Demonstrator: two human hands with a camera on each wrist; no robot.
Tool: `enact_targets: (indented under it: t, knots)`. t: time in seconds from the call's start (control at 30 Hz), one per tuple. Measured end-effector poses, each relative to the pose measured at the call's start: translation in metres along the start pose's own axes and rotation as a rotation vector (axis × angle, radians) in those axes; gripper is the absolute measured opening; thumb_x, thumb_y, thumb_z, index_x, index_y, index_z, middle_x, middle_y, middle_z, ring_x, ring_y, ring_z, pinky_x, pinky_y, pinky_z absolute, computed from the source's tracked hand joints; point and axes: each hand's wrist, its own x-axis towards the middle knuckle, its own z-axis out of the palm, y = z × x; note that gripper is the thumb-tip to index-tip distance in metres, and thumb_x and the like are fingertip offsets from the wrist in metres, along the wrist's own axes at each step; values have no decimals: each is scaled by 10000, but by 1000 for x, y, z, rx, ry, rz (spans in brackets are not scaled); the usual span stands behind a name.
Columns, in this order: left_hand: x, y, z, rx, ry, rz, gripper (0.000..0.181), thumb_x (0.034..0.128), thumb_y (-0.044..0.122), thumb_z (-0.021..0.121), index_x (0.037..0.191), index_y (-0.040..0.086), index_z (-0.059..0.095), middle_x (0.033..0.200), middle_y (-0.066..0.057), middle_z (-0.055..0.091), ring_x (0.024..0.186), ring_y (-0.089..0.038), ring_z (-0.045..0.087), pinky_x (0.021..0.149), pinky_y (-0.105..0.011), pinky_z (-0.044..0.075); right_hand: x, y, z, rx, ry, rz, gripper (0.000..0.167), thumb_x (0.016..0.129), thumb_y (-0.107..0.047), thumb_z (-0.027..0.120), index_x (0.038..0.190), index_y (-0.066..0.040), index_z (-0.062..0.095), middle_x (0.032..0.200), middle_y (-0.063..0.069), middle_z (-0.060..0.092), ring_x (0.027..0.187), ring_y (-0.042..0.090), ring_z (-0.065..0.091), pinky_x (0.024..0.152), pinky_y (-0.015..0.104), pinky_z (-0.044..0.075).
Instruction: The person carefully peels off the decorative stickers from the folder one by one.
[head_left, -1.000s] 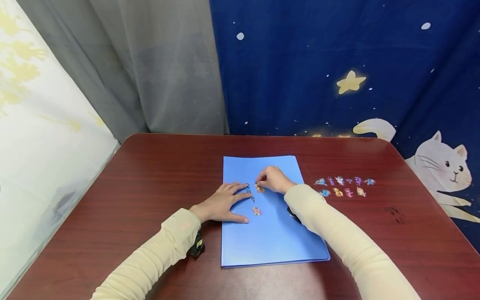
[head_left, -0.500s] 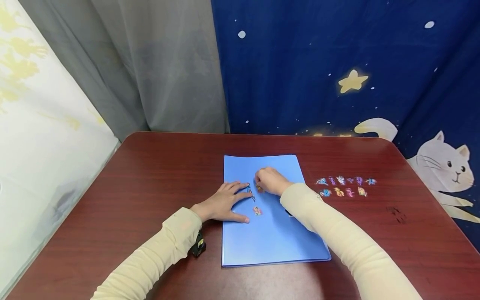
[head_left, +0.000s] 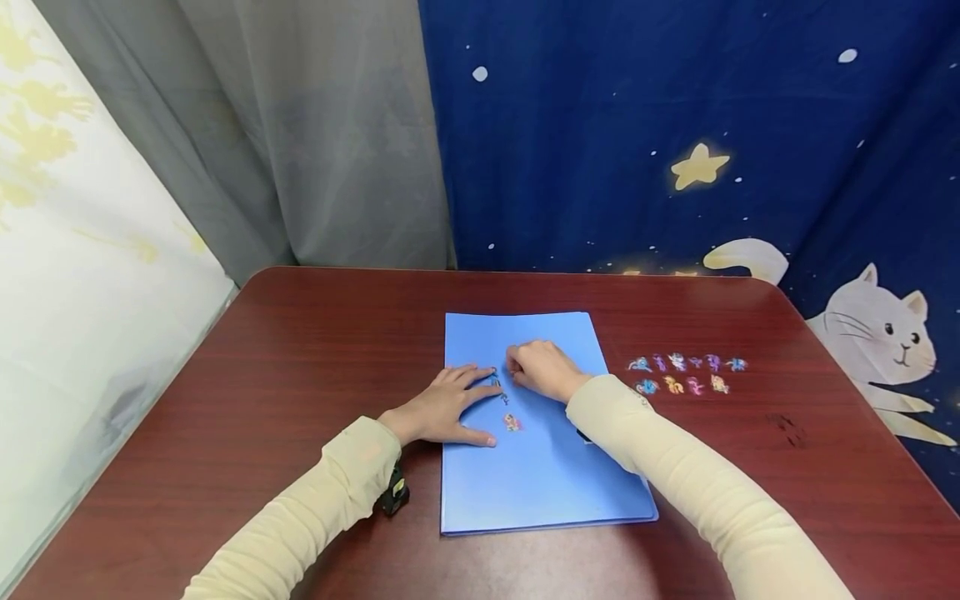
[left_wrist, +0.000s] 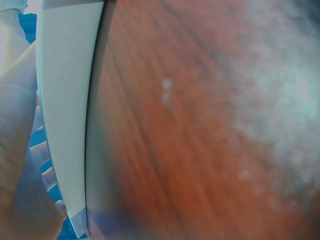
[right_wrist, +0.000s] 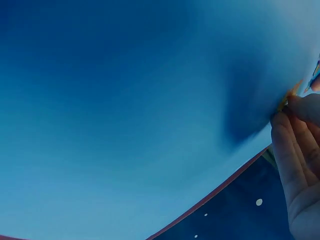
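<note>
A blue folder (head_left: 547, 492) lies on the table. My left hand (head_left: 447, 407) rests on its left side with fingers spread, the fingertips beside small blue cartoon stickers (head_left: 504, 399). A pink-and-yellow cartoon sticker (head_left: 512, 422) lies on the folder just below them. Over the folder's upper middle, my right hand (head_left: 545, 369) has its fingers curled. In the right wrist view, the thumb and fingers of that right hand (right_wrist: 302, 145) pinch a small yellow-orange sticker (right_wrist: 287, 100) at the folder's surface. From the head view this sticker is hidden by the hand.
Several colourful cartoon stickers (head_left: 677, 362) lie in two rows on the brown table (head_left: 337, 333), right of the folder. Dark marks (head_left: 786, 429) show on the tabletop farther right. Curtains (head_left: 585, 150) hang behind the table.
My right hand has turned over the yellow-orange sticker, which showed in the head view one second ago and is now covered. The left hand has stayed in place.
</note>
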Motion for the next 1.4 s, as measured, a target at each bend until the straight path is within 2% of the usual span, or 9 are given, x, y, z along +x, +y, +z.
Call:
enact_targets:
  t: [0.17, 0.33, 0.43, 0.67, 0.93, 1.17, 1.4]
  knots:
    - [0, 0, 0, -9, -5, -5, 783, 730, 660, 520, 1363, 227, 363, 1444, -37, 212, 1321, -250, 123, 1041, -444, 103, -2, 0, 1, -9, 14, -8, 215, 799, -108, 650, 1011, -75, 627, 772, -12, 620, 701, 116, 570, 649, 252, 479]
    - [-1, 0, 0, -24, 6, 6, 779, 732, 641, 540, 1360, 213, 370, 1441, -41, 217, 1318, -265, 131, 1037, -461, 107, -6, 3, 0, 36, 35, -46, 84, 787, -78, 654, 862, -101, 683, 797, -6, 631, 710, 115, 567, 657, 262, 476]
    - [-1, 0, 0, -24, 13, 15, 778, 733, 640, 539, 1359, 209, 372, 1440, -45, 220, 1315, -276, 139, 1034, -466, 112, -8, 4, 0, 50, 37, -68, 60, 784, -69, 654, 798, -118, 686, 805, -12, 632, 713, 113, 560, 658, 264, 472]
    - [-1, -1, 0, -23, 20, 20, 775, 736, 629, 548, 1359, 204, 372, 1439, -52, 225, 1314, -276, 146, 1031, -470, 122, -12, 7, 0, 59, 47, -94, 61, 791, -79, 650, 769, -133, 666, 786, -35, 616, 716, 107, 547, 666, 274, 462]
    - [-1, -1, 1, -26, 33, 31, 773, 736, 619, 558, 1355, 192, 379, 1436, -64, 231, 1312, -287, 151, 1026, -478, 132, -20, 13, -3, 263, 66, -43, 55, 817, -77, 627, 780, -111, 606, 769, -34, 608, 754, 111, 564, 720, 294, 457]
    - [-2, 0, 0, -29, 40, 48, 767, 741, 601, 568, 1353, 178, 382, 1432, -79, 235, 1306, -301, 161, 1021, -495, 134, -42, 37, -7, 418, 86, -10, 36, 834, -70, 607, 815, -41, 595, 788, -11, 615, 746, 118, 562, 707, 292, 461]
    - [-2, 0, -1, -38, 36, 50, 759, 747, 587, 573, 1353, 173, 381, 1434, -83, 230, 1309, -301, 154, 1025, -497, 127, -66, 60, -17, 516, 161, 109, 81, 820, -25, 610, 890, 11, 592, 771, 40, 616, 686, 128, 603, 635, 248, 473]
